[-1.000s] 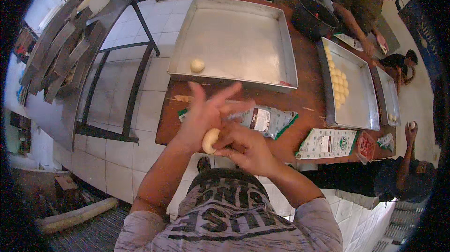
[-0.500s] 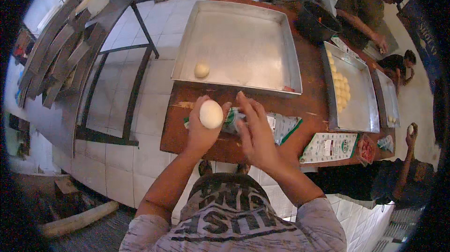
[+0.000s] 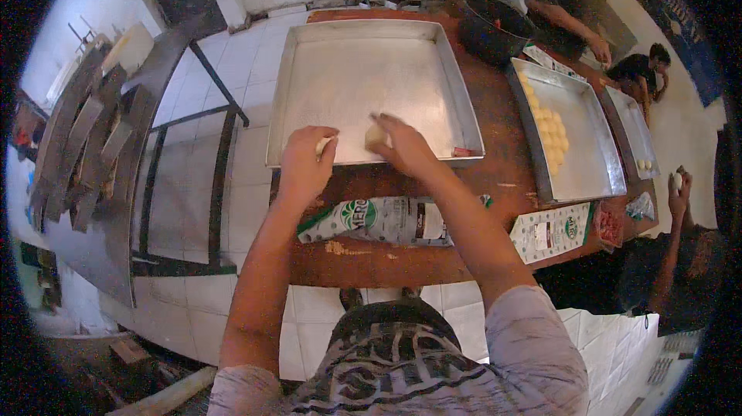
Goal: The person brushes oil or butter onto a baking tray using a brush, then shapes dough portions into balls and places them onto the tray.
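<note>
Pale dough pieces [image 3: 376, 137] were gripped in left hand [image 3: 304, 162] and right hand [image 3: 406, 148] at the metal tray [image 3: 363, 68], where over-tight squeezing risked denting them.

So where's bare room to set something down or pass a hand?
Free: large tray, far half, beyond the left hand and right hand; table between it, the black tub and the dough-ball tray. Crowded: near-right table corner, with white bag, red-filled pack, crumpled plastic.
</note>
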Tool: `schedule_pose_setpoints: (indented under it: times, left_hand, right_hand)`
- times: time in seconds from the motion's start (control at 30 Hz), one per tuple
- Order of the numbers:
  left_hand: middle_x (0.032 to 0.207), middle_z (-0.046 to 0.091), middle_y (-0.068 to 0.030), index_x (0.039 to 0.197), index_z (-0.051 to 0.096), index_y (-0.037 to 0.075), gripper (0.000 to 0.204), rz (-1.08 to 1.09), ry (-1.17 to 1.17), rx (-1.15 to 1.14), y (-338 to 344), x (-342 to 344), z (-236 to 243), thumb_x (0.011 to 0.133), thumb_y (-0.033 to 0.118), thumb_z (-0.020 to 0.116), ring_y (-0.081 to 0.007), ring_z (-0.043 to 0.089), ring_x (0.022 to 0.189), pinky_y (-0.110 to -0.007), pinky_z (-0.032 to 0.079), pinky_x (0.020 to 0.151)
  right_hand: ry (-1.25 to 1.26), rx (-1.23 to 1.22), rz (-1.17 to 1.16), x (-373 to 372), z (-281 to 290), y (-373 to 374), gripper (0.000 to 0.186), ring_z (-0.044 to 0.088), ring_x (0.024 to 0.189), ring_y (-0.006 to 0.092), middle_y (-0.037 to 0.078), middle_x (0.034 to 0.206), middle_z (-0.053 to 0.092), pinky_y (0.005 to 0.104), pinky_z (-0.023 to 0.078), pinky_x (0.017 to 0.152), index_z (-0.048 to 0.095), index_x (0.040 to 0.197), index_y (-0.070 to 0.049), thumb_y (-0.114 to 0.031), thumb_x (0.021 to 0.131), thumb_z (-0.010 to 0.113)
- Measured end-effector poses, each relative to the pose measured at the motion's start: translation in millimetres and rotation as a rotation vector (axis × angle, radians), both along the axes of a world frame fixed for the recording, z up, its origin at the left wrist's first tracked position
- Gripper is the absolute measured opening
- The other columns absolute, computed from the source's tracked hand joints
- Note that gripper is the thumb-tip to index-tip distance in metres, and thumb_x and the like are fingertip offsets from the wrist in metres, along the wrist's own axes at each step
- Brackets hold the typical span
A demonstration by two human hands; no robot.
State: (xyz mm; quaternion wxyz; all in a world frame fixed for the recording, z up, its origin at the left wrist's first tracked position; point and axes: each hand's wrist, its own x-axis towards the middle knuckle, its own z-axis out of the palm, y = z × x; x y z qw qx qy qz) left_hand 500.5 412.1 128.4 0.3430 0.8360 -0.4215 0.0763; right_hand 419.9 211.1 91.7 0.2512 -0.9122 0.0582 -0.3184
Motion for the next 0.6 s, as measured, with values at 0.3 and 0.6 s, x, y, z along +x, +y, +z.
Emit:
schedule_pose_setpoints:
  times: [0.3,0.6]
  left_hand:
    - [0.106,0.06,-0.0147,0.106,0.062,0.006,0.038,-0.34,-0.068,0.261,-85,31,-58,0.07,0.016,0.069,-0.0346,0.055,0.098,-0.04,0.044,0.09]
    - [0.109,0.056,-0.0159,0.113,0.056,0.01,0.047,-0.292,-0.244,0.42,-107,33,-55,0.07,0.023,0.072,-0.0364,0.049,0.106,-0.046,0.042,0.09]
  right_hand:
    - [0.156,-0.038,-0.04,-171,28,3,0.035,0.053,0.102,0.0322,0.015,0.104,0.059,0.0392,0.041,0.09,0.057,0.116,-0.005,-0.008,0.081,0.061]
    - [0.119,0.159,-0.084,-246,-48,0,0.042,0.051,0.103,0.0338,0.016,0.114,0.053,0.0418,0.041,0.091,0.053,0.12,-0.005,-0.01,0.08,0.064]
